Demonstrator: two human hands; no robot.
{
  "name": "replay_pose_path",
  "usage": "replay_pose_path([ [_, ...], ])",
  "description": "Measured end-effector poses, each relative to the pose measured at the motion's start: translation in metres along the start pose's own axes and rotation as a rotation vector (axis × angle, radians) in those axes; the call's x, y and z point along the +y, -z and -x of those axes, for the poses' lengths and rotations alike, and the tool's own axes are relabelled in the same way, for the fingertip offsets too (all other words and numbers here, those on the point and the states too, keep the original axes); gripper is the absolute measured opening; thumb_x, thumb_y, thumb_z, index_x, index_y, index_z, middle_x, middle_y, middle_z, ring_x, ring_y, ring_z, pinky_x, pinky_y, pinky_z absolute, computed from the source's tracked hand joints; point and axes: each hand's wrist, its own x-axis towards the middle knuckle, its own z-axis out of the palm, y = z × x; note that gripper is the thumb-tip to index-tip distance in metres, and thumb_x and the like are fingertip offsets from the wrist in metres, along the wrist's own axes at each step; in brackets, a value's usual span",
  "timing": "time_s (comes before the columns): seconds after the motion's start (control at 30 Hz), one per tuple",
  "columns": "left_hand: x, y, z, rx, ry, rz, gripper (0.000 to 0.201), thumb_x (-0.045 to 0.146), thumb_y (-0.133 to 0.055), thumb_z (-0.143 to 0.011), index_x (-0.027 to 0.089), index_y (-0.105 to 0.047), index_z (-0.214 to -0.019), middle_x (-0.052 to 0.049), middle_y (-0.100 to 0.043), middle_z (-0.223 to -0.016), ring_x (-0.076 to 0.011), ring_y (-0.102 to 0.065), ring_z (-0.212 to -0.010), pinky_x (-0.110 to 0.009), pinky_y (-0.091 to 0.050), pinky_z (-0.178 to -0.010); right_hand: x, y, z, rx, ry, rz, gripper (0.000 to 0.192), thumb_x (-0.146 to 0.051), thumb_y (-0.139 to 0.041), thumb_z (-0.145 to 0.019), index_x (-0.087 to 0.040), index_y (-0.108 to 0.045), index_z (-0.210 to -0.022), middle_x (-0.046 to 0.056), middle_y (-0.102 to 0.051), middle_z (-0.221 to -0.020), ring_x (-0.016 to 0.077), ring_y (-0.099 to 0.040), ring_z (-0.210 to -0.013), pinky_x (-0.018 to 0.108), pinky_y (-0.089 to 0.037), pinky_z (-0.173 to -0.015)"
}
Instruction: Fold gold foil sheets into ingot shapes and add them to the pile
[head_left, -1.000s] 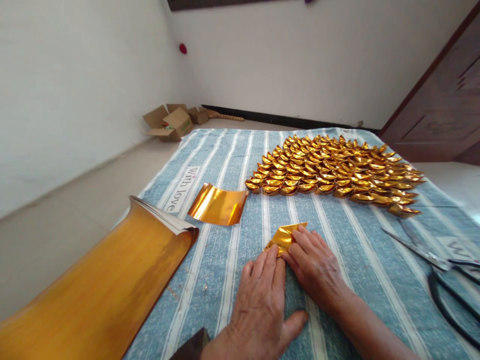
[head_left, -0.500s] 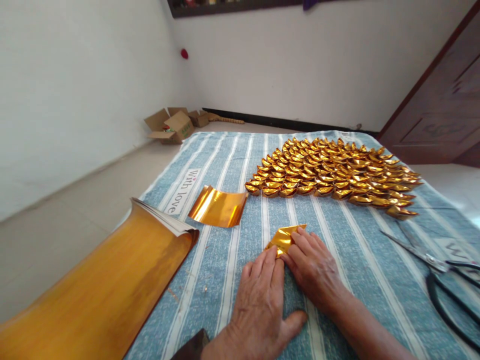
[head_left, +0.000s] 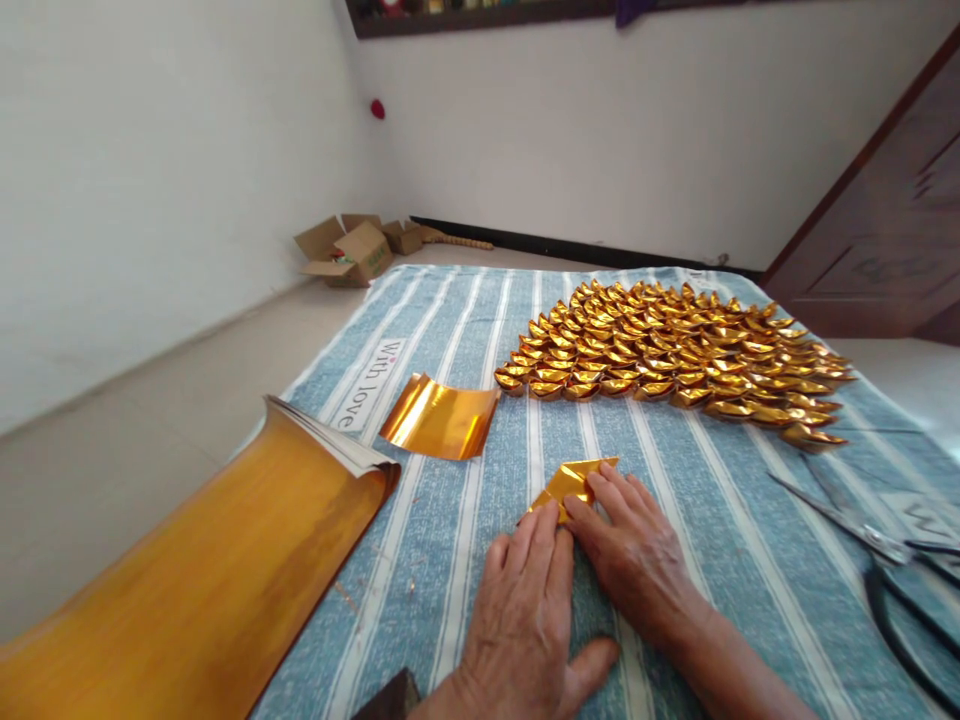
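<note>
A small piece of gold foil paper [head_left: 574, 480], folded into a slanted shape, lies on the striped cloth in front of me. My left hand [head_left: 521, 600] lies flat, its fingertips pressing the paper's near left edge and its thumb stretched out to the side. On the paper's right part is my right hand [head_left: 634, 545], fingers bent and together, the thumb beside them holding the paper down. The fingertips cover part of the folds. Behind the paper, many folded gold foil ingots [head_left: 660, 350] stand in tight rows. A curled gold foil sheet [head_left: 441, 415] rests to the left.
A thick stack of gold paper [head_left: 202, 560] reaches over the table's left side. Black-handled scissors [head_left: 874, 540] lie at the right. The blue-and-white striped tablecloth [head_left: 420, 330] covers the table. An open cardboard box [head_left: 360, 252] stands on the floor beyond. A dark object [head_left: 390, 697] shows at the bottom edge.
The whole view has shifted slightly. My right thumb has moved up onto the folded paper, and my left fingertips have slid a little left along its near edge.
</note>
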Motion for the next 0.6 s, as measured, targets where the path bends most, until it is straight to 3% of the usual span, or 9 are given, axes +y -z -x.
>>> replay_pose_path([
  [0.6,0.0036,0.0016,0.0006,-0.013,0.015,-0.071,0.078,0.040,-0.068,-0.072,0.004,-0.042,-0.136,-0.025,-0.046,-0.142,-0.0376,-0.044,-0.131,-0.054,-0.045,-0.097,-0.0019,0.0010,-0.0001,0.006,-0.040,-0.034,0.028,-0.022,-0.041,-0.096,-0.022,-0.068,-0.104,0.014,-0.065,-0.113,0.0327,-0.055,-0.116,0.053,-0.048,-0.093],
])
